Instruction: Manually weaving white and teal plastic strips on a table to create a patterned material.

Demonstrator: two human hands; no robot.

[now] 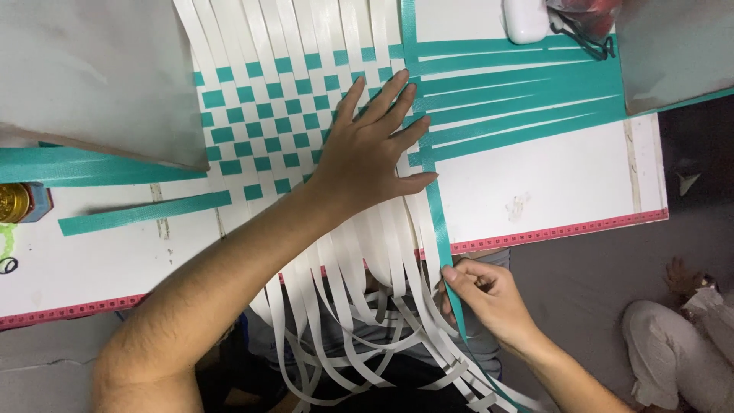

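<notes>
On the white worktop [550, 183], the left hand [371, 149] presses flat, fingers spread, on the woven mat [264, 126] of white and teal strips. The right hand [489, 298] pinches a vertical teal strip [437, 214] below the edge. Pulling too hard could skew the weave or slide loose white strips [359, 291] out.

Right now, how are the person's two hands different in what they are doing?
The left hand lies flat with fingers spread, pressing on the checkered woven mat on the white board. The right hand is below the board's edge, fingers curled, pinching one teal strip. The left covers many white strips; the right grips one. Both are bare.
</notes>
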